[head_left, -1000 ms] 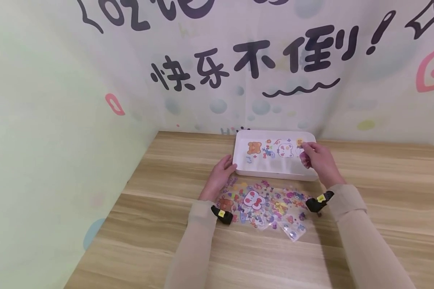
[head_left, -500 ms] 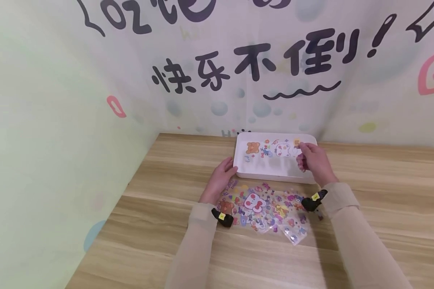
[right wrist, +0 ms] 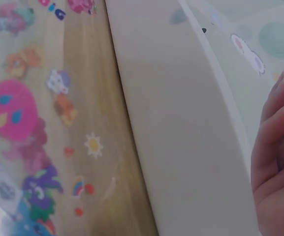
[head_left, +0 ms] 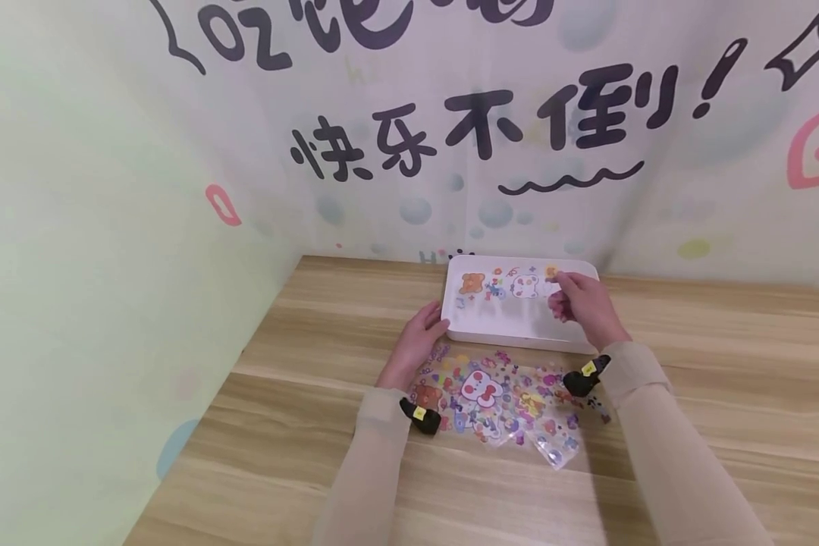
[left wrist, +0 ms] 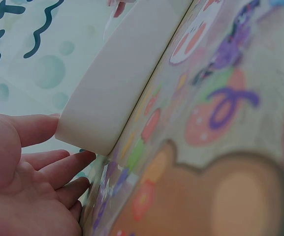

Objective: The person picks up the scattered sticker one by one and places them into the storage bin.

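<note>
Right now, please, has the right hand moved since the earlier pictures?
Yes, the right hand has shifted slightly left in the head view, against the wavy line on the wall.

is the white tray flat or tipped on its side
Flat: the white tray rests on the wooden table, broad face turned up, its near wall rising from the tabletop.

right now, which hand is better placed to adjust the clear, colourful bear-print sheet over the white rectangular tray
Probably the right hand: it appears to pinch the clear sheet near its right edge. The left hand touches the white tray at its left end.
</note>
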The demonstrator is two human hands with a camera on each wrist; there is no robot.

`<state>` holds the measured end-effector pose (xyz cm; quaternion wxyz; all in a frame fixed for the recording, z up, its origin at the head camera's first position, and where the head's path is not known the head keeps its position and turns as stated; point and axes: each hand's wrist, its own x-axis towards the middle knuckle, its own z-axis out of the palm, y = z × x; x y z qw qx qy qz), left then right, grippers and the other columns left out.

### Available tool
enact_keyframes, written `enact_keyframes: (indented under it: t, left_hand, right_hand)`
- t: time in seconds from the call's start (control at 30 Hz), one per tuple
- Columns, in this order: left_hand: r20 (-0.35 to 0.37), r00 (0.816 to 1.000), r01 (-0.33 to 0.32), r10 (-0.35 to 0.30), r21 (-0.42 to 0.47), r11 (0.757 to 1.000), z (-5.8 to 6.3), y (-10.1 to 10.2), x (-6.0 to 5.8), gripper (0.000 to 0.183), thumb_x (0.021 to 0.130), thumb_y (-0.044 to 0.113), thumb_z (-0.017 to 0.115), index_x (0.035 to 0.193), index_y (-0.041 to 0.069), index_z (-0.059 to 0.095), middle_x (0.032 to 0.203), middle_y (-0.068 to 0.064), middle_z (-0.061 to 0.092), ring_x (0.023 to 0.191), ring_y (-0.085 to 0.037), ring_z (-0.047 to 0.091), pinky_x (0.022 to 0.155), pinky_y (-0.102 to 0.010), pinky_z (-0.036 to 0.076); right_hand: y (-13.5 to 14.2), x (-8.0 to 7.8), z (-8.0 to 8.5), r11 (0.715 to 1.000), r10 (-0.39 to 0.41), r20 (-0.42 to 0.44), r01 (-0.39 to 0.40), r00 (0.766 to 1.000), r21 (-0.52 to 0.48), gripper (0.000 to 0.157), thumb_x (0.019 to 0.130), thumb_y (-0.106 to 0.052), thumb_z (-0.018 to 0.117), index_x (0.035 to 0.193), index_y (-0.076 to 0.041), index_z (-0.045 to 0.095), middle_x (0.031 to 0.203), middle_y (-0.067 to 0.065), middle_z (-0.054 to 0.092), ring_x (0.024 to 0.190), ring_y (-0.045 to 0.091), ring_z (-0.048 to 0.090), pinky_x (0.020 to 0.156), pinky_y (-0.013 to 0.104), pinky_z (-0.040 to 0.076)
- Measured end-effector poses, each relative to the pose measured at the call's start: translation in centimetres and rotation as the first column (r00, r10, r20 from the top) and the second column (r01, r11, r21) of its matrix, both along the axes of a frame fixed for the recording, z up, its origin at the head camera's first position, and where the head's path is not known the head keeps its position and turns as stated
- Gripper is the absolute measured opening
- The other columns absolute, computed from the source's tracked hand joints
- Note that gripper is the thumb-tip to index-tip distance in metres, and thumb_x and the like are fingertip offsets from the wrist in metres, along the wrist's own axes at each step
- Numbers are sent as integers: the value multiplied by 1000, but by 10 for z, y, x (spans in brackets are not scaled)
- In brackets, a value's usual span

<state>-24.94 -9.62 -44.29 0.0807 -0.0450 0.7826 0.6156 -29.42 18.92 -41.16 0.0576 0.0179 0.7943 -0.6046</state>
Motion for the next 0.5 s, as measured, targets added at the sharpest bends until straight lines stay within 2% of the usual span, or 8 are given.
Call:
enact_keyframes:
  t: [0.27, 0.5]
  left_hand:
    - [-9, 1000, 2, -2, 7, 1000, 1, -1, 0, 55, 90, 32, 51, 139, 21, 30, 133, 6, 44, 120, -9, 40, 104, -35, 27]
    - [-15, 1000, 3, -3, 11, 1000, 1, -1, 2, 55, 89, 31, 51, 139, 21, 30, 133, 6, 44, 120, -11, 41, 105, -37, 26]
  right_hand:
    - [-3, -9, 6, 997, 38, -3, -38, 999, 62, 48, 92, -43, 38, 124, -8, 47, 88, 11, 59, 68, 18, 55, 62, 24, 52]
    - [-6, -13, 8, 995, 62, 37, -64, 997, 79, 48, 94, -39, 37, 127, -5, 44, 86, 10, 59, 68, 18, 56, 62, 25, 52]
